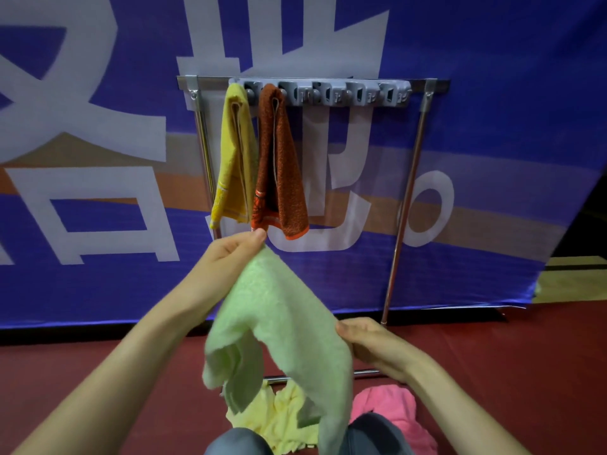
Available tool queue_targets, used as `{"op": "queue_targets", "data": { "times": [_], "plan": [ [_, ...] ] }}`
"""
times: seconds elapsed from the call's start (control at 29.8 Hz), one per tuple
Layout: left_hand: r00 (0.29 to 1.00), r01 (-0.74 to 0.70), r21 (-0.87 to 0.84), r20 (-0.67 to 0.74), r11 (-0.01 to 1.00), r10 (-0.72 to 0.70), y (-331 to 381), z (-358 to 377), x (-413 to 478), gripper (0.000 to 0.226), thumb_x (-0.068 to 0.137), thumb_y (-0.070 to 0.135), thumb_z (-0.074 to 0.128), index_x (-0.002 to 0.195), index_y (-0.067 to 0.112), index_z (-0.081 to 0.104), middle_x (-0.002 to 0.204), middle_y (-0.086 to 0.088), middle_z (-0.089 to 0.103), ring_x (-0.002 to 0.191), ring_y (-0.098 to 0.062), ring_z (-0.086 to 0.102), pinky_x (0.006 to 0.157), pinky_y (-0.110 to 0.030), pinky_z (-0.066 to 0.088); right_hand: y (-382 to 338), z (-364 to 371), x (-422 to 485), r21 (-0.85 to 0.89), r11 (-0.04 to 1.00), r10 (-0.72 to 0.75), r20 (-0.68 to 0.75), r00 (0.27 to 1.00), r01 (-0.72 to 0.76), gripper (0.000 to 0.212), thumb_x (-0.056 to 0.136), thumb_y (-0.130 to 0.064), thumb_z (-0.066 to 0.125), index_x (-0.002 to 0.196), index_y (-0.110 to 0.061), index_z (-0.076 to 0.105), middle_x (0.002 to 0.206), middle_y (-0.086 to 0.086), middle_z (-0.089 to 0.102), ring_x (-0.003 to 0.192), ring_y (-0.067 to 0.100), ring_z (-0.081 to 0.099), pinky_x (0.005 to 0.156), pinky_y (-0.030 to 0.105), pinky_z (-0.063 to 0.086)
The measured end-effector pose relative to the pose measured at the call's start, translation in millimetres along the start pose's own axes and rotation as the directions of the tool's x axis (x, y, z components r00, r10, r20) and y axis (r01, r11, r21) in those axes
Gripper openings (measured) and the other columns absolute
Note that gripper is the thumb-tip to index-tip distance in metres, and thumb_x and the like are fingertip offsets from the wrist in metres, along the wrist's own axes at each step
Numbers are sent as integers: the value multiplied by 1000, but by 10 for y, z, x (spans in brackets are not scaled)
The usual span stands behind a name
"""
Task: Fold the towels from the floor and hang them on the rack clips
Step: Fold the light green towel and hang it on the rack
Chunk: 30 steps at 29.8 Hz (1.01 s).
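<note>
Both hands hold a light green towel (282, 323) up in front of the rack (407, 198). The left hand (236, 254) is raised, with the arm stretched forward and up. Its thumb and fingers pinch the towel's top corner just below the hanging towels. The right hand (364, 343) sits lower and to the right, fingers curled around the towel's side edge, with the forearm reaching in from the lower right. The cloth slopes down between the two hands, and its loose end droops toward the person's knees (236, 441). Beneath it on the red floor (98, 372) lie a pale yellow towel (282, 415) and a pink towel (391, 412), both crumpled, near the rack's bottom bar. Higher up, a grey clip strip (345, 93) on the rack carries a folded yellow towel (235, 159) at its left end and a rust-brown towel (279, 165) just beside it. A blue banner (492, 126) with large white characters hangs behind the rack.
</note>
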<state>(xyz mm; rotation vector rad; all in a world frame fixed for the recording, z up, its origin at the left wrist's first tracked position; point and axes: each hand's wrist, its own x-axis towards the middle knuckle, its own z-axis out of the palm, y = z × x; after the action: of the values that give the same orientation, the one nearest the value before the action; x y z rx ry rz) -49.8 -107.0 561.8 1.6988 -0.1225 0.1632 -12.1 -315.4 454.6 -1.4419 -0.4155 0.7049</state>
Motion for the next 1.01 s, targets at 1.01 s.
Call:
{"op": "queue_targets", "data": {
  "times": [1.01],
  "plan": [
    [909,42,-27,416,999,-27,-111,424,38,31,86,41,50,84,12,61,84,-11,56,81,-19,53,72,-22,45,-653,55,-89,-128,976,-176,12,984,176,50,63,-60,66,89,-18,69,82,-4,70,78,10,62,70,21,48]
  ]
}}
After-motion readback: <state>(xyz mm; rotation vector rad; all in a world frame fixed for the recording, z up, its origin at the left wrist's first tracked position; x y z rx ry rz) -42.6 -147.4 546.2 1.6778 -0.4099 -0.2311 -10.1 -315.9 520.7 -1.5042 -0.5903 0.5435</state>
